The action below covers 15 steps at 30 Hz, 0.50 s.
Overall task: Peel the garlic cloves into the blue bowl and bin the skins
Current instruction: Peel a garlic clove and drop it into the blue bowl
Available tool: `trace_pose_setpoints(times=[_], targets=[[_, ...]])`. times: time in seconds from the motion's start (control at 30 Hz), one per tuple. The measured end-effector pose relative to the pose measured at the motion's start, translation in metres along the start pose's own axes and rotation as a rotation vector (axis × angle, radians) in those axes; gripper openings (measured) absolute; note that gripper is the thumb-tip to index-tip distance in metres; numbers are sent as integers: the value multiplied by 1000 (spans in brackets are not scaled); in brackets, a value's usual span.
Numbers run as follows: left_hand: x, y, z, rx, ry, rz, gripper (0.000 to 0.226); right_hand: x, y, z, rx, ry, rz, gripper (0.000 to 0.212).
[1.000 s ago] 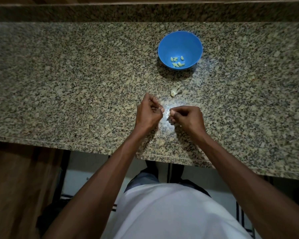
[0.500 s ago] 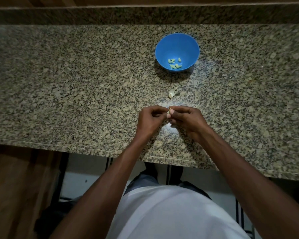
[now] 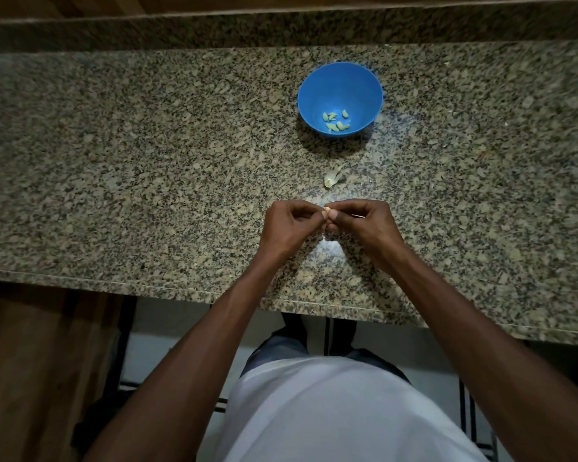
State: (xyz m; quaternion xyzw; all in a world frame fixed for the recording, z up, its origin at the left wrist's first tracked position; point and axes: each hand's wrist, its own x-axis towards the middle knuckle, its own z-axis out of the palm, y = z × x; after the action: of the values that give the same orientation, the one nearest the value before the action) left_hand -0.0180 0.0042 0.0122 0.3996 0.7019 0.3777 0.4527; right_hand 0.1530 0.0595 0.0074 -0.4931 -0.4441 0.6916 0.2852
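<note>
1. Granite countertop (image 3: 114,155), speckled tan and black, spans the frame; its left half is bare stone, and its front edge runs from lower left toward lower right. No brand, label or writing can be read anywhere.
2. Wooden cabinet front (image 3: 30,378) fills the lower left below that edge.
3. Left hand (image 3: 289,228), at centre frame, has its fingers curled in, the thumb and fingertips pinching a garlic clove (image 3: 327,211).
4. That pale clove sits between both hands; only a small part shows.
5. Right hand (image 3: 367,226) touches the left, fingers curled, pinching the same clove from the other side.
6. Garlic skins and a clove piece (image 3: 331,179) lie on the stone just above the hands, apart from them.
7. Blue bowl (image 3: 339,85) stands upright in the upper centre-right, holding several peeled cloves (image 3: 337,122) at its bottom.
8. Open stone continues right of the bowl to the frame edge.
</note>
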Motion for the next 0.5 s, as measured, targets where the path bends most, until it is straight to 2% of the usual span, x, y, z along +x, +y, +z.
trace_pose_setpoints(times=[0.17, 0.3, 0.4, 0.5], targets=[[1, -5, 2, 11, 5, 17, 27, 3, 3, 0, 35, -13, 58, 20], [-4, -2, 1, -121, -38, 5, 15, 8, 6, 0, 165, 14, 182, 17], [-5, -4, 1, -154, -34, -27, 19, 8, 6, 2, 284, -20, 267, 19], [-3, -8, 1, -83, 24, -28, 18, 6, 1, 2, 214, -87, 265, 23]])
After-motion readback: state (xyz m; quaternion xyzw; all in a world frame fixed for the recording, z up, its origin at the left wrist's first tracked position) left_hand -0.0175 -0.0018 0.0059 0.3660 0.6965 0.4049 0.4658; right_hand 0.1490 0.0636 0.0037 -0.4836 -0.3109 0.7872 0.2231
